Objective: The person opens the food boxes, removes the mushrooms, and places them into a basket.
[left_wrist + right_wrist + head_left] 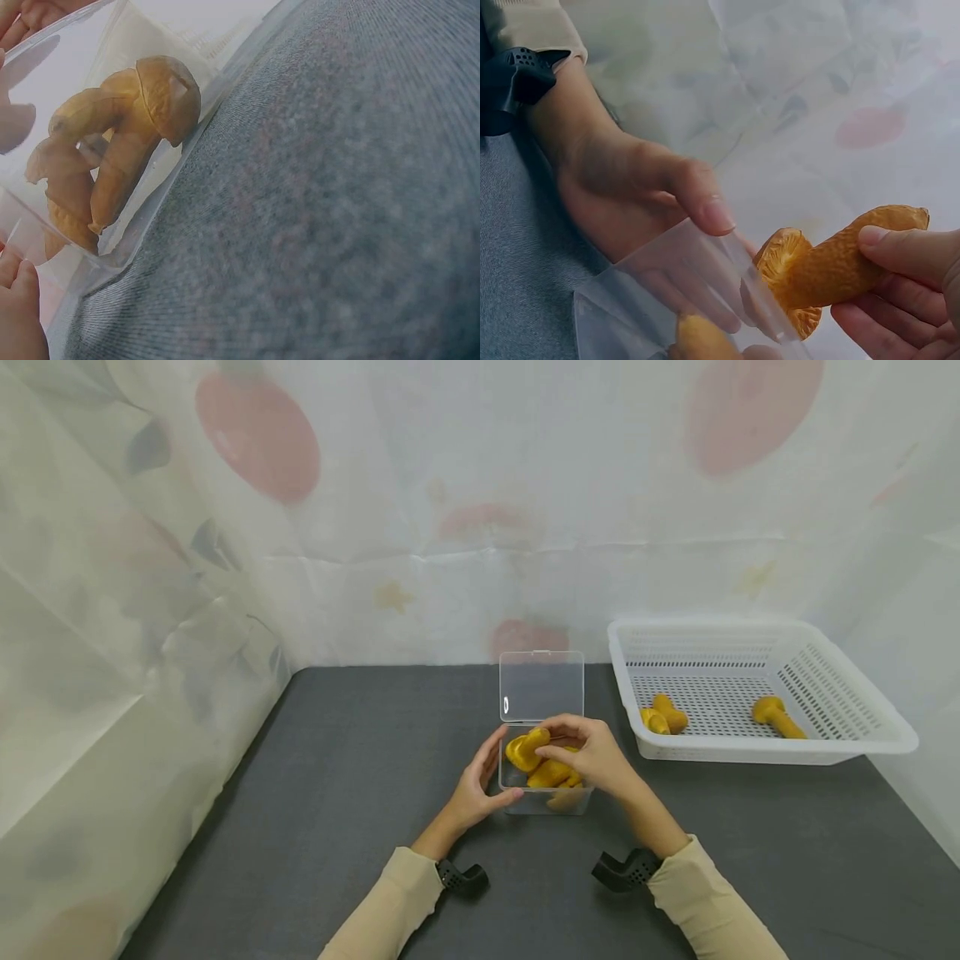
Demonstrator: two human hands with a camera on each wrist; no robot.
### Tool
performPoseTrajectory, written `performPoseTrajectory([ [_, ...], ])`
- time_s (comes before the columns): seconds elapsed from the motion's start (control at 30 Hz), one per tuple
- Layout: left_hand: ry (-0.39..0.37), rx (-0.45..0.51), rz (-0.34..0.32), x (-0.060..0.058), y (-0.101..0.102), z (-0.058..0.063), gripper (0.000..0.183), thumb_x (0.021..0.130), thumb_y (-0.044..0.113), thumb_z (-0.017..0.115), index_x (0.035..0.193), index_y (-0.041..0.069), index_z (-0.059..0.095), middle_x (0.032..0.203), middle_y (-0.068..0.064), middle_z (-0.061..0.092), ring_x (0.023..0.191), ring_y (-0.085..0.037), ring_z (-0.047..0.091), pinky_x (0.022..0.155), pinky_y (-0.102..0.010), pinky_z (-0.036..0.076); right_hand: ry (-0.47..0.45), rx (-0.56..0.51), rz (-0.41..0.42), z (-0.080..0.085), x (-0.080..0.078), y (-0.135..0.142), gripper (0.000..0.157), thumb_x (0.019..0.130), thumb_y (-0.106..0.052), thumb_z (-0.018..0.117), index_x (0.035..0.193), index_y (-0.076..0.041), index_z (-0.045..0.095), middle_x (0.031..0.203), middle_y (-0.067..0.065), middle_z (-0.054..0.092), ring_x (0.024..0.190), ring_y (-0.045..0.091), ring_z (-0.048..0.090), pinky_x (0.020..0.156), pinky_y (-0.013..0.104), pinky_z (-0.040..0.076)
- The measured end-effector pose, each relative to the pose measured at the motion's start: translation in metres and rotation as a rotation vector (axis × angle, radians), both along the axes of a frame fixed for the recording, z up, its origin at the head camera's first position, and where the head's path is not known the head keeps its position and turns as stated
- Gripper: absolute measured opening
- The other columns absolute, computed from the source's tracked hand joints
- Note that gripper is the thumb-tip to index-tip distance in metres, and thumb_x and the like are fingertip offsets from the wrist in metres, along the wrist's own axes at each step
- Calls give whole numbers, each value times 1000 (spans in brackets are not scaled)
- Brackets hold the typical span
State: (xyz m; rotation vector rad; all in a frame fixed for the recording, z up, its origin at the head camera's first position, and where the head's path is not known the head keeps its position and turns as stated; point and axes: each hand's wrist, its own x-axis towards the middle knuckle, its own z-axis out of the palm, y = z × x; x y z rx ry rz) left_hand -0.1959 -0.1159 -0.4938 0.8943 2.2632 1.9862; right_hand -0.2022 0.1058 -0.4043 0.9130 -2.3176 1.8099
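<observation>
Dark grey table (337, 827), patterned sheet (150, 568) walling the back and left side. White slotted basket (862, 727) at right, well apart from the hands, with two yellow mushrooms in it: one (663, 714) near its left wall, one (778, 717) mid-floor lying stem toward front-right. Clear plastic box (542, 693) at centre, lid hinged up at the back; nothing between it and the basket. Box holds a pile of yellow mushrooms (112, 157), about three, exact count unclear since they overlap. Left hand (480, 785) cups the box's left wall, fingers loosely bent against it, thumb at the front corner. Right hand (592, 756) is over the box opening, thumb and fingers pinching one mushroom (832, 266) by the stem; its long axis runs near-horizontal across the opening, cap toward the left hand, gills showing in the right wrist view
</observation>
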Motion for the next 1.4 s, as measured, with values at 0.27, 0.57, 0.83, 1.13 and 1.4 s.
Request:
performPoseTrajectory([
  [0.27,-21,3,-5,1,-1,0,88,84,14,73,155,15,20,164,-11,16,152,-32,12,117,-9,21,16,-31,-37,5,4,7,29,83,-6,73,106,10,64,104,31,68,87,-1,69,78,15,57],
  [0.57,-1,30,-27,1,0,2,89,85,16,73,155,11,19,163,-15,14,151,-35,11,116,-6,20,23,-101,-47,6,4,18,27,83,4,69,106,15,61,99,-19,69,87,-7,67,77,13,57],
  [0.83,28,66,-36,1,0,2,85,87,18,71,154,5,19,162,-22,15,149,-42,12,116,-7,21,33,-128,-94,11,3,29,30,82,4,70,107,18,60,98,-27,66,87,-9,65,77,10,55],
  [1.13,43,75,-34,1,0,0,86,88,27,70,154,4,19,161,-23,15,151,-11,19,117,-8,21,35,-230,-106,19,2,44,27,82,10,68,107,17,60,98,-22,70,89,-6,67,76,11,56],
  [1.4,44,67,-36,1,0,-1,83,89,20,68,154,7,19,162,-21,15,150,-4,19,117,-8,21,25,-288,-199,25,1,62,31,81,14,66,105,-7,69,97,-20,72,89,-5,67,75,10,55],
])
